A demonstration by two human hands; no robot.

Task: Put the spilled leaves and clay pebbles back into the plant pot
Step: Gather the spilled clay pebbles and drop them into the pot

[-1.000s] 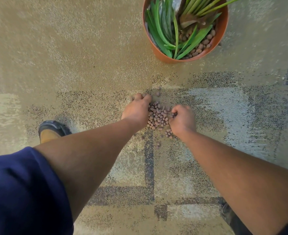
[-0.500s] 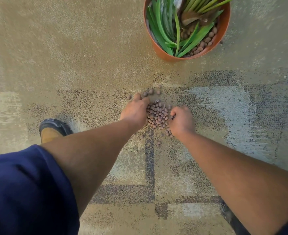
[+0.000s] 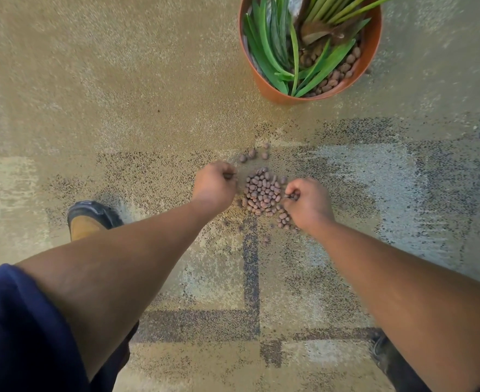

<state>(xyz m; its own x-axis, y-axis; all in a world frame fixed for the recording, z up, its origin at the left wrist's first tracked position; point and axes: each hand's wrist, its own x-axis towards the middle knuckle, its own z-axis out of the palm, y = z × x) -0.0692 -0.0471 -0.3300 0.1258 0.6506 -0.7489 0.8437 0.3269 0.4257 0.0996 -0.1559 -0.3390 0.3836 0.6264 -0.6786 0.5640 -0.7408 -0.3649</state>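
Observation:
A pile of brown clay pebbles point(image 3: 262, 192) lies on the carpet between my two hands. My left hand point(image 3: 214, 183) is at the pile's left side with its fingers curled in around pebbles. My right hand point(image 3: 308, 202) is at the pile's right side, fingers curled around pebbles too. A few loose pebbles point(image 3: 251, 154) lie just beyond the pile, and several more point(image 3: 285, 220) trail under my right wrist. The orange plant pot point(image 3: 275, 89) stands farther away at the upper right, holding long green leaves point(image 3: 272, 49) and pebbles.
The floor is patterned beige and grey carpet point(image 3: 120, 94). My left shoe point(image 3: 90, 219) is at the left beside my forearm, and my right shoe point(image 3: 386, 355) shows partly at the lower right under my arm.
Both hands have closed into fists on pebbles at the pile's sides. The left hand's fingers, stretched out earlier, are now curled, and a few pebbles beyond the pile are uncovered.

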